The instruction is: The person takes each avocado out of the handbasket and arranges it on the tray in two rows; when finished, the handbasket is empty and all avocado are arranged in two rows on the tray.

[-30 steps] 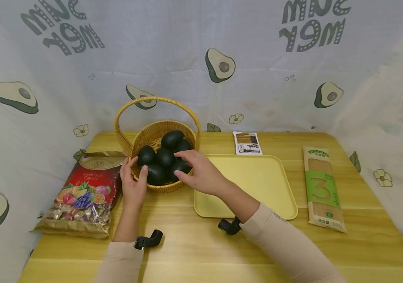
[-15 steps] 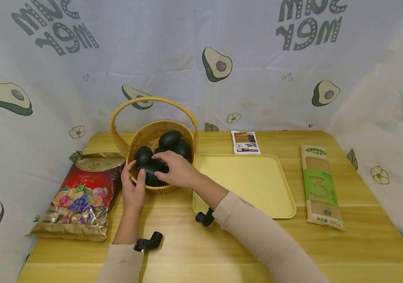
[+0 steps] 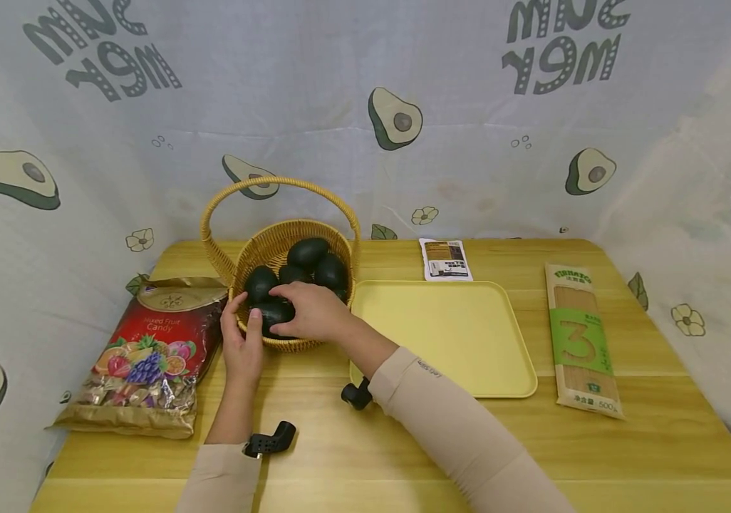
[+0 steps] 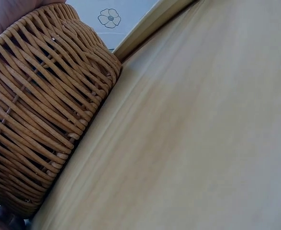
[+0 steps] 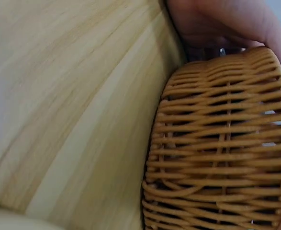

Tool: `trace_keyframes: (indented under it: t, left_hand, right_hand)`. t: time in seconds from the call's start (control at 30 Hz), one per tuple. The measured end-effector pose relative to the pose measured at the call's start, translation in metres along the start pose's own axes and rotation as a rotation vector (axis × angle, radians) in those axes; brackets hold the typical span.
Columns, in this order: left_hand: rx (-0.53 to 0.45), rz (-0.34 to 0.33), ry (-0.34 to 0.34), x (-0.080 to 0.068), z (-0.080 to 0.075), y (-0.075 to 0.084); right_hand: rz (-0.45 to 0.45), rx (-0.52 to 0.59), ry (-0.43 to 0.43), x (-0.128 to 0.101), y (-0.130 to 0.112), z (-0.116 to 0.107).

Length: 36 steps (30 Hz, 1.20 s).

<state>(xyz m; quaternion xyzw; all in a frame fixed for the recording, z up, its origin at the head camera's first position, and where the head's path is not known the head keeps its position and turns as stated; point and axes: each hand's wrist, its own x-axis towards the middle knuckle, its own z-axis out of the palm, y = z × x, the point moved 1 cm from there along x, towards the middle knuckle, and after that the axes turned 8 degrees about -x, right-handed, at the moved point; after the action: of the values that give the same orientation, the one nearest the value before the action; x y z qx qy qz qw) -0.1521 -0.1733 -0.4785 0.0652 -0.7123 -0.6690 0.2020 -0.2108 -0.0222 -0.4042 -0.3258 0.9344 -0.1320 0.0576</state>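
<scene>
Two sleeved arms (image 3: 462,434) reach toward the wicker basket (image 3: 268,246); the left hand (image 3: 242,349) grips its near-left rim, and the right hand (image 3: 315,313) (knuckles up, wrist angled inward) clasps a dark avocado (image 3: 272,313) inside.

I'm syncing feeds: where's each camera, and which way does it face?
Head: worn there, facing forward and down at the basket and tray; left hand and right hand show.
Left wrist: worn there, facing basket and tabletop; part of a hand at upper left.
Right wrist: worn there, facing basket and tabletop; part of a hand at upper right.
Both wrist views share the basket.
</scene>
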Motion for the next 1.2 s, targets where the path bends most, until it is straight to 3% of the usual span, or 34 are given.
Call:
trace_keyframes:
  t: [0.27,0.57,0.9,1.2]
  left_hand:
    - [-0.024,0.022,0.022,-0.0011,0.0015,-0.0024]
    - [-0.027,0.03,0.016,-0.0011,0.0015,-0.0032]
    - [-0.024,0.04,0.004,0.0014,0.0016,-0.0033]
    - [-0.024,0.036,0.011,0.0017,0.0018,-0.0051]
  right_hand:
    - [-0.018,-0.072,-0.023,0.002,-0.0035,0.0057]
    - [-0.002,-0.01,0.007,0.0011,-0.0018,0.0062]
    - [0.089,0.073,0.12,-0.0028,-0.0016,0.0025]
    - [0.102,0.152,0.241,-0.0069,0.0013,0.0034]
